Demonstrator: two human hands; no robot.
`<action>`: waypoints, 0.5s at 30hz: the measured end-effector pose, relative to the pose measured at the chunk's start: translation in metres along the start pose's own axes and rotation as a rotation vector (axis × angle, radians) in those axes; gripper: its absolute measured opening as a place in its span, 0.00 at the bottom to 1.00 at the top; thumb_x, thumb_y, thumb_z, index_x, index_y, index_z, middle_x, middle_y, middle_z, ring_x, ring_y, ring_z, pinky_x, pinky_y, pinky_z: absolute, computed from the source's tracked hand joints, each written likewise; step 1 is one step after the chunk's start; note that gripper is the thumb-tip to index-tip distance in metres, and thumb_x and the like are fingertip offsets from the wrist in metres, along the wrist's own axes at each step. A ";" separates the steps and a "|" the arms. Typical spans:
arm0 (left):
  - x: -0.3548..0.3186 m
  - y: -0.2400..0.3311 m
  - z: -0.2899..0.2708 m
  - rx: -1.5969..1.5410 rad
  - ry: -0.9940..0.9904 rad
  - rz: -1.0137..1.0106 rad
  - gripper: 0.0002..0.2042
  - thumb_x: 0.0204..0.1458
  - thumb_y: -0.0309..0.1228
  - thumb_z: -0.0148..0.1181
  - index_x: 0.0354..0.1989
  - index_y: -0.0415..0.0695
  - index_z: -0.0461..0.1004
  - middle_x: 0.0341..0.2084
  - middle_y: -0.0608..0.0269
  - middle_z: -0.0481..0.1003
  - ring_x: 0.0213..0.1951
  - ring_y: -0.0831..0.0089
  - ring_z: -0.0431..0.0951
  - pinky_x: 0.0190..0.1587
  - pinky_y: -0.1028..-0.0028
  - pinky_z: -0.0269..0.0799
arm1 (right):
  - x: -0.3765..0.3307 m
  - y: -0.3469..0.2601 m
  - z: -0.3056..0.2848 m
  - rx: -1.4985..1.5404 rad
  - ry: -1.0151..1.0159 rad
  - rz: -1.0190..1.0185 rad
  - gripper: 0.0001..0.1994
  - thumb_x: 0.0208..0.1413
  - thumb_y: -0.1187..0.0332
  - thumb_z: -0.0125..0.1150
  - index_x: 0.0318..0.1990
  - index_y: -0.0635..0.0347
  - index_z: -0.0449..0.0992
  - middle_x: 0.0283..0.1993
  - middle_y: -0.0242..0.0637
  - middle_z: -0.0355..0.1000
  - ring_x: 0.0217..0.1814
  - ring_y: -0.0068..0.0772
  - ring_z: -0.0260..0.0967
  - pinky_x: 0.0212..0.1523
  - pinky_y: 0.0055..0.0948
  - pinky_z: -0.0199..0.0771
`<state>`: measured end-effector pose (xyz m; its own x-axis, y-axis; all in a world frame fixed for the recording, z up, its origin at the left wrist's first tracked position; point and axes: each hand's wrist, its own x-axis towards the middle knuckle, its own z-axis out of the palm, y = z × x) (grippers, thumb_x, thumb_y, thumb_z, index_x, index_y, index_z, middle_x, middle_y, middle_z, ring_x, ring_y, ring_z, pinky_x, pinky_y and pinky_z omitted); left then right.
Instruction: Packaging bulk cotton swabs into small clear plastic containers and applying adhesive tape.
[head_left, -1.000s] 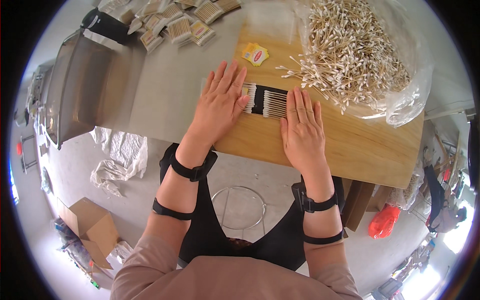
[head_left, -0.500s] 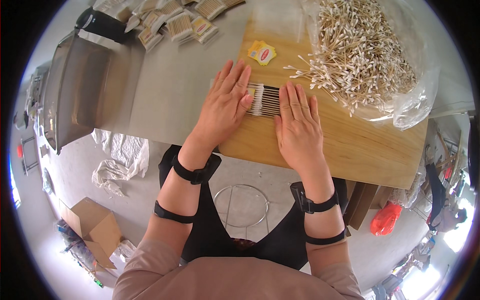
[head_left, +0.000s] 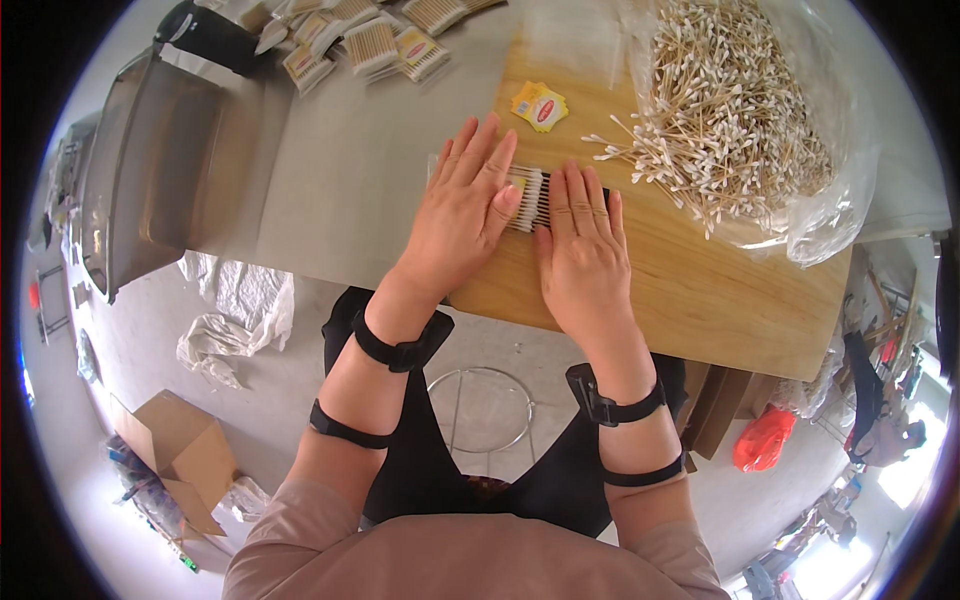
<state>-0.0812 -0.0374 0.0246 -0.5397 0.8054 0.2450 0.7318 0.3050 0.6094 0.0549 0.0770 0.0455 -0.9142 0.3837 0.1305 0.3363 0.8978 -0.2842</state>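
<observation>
A row of cotton swabs [head_left: 528, 200] lies side by side on the wooden tabletop, between my two hands. Part of a clear bag and a bit of yellow card show at the left end of the row. My left hand [head_left: 458, 215] rests with fingers stretched over that end, its thumb on the swabs. Flat over the right end is my right hand [head_left: 588, 255], fingers extended and close together. Beneath its fingers a black ridged piece [head_left: 546, 205] shows beside the swab tips. Its remainder is mostly hidden by the hand.
A large clear bag heaped with loose swabs [head_left: 735, 120] spreads at the right. Yellow cards [head_left: 540, 107] lie beyond my hands. Filled swab packs [head_left: 370, 48] sit at the far left, near a black container [head_left: 210, 38] and a grey plastic bin [head_left: 165, 170].
My right hand has slid left toward my left hand, and less of the black piece shows between them. The view has shifted slightly.
</observation>
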 end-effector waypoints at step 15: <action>0.009 0.006 -0.009 -1.424 0.298 -0.371 0.33 0.70 0.50 0.24 0.68 0.30 0.54 0.69 0.48 0.56 0.72 0.59 0.52 0.74 0.64 0.44 | 0.019 -0.008 0.006 1.019 0.260 0.231 0.26 0.73 0.57 0.34 0.67 0.69 0.60 0.67 0.49 0.64 0.67 0.42 0.61 0.68 0.34 0.56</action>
<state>-0.0853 -0.0327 0.0372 -0.7897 0.6115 -0.0500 -0.3736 -0.4147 0.8297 0.0330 0.0758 0.0445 -0.7360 0.6632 0.1357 0.0381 0.2407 -0.9699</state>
